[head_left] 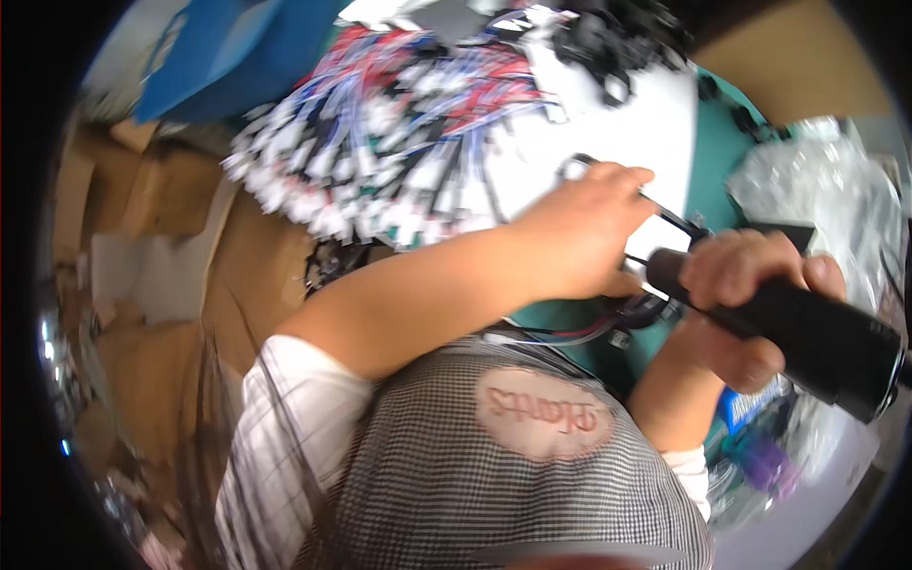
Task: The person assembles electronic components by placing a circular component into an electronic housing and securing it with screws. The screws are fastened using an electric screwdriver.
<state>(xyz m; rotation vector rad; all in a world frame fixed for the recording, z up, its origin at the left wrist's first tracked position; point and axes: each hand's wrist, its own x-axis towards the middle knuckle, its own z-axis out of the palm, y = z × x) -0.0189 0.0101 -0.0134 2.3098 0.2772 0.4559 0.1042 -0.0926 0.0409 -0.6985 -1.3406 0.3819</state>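
My right hand (750, 285) is wrapped round a black electric screwdriver (817, 337) with a thick cylindrical body. Its thin bit points left, toward the palm side of my left hand (598, 223). That hand reaches across the white work surface (655, 123) with bent fingers, closed on something mostly hidden beneath them. A black loop (576, 166) shows past the knuckles, and a thin black strip (674, 220) runs out on the right; whether they belong to one piece I cannot tell. Red, white and dark wires (579, 332) lie below the hands, close to my apron.
A large bundle of wires with white connectors (380, 142) spreads at the far left, beside a blue bin (237, 57). Black parts (622, 38) are heaped at the back. Clear plastic bags (807, 180) lie at the right, and cardboard boxes (176, 190) stand at the left.
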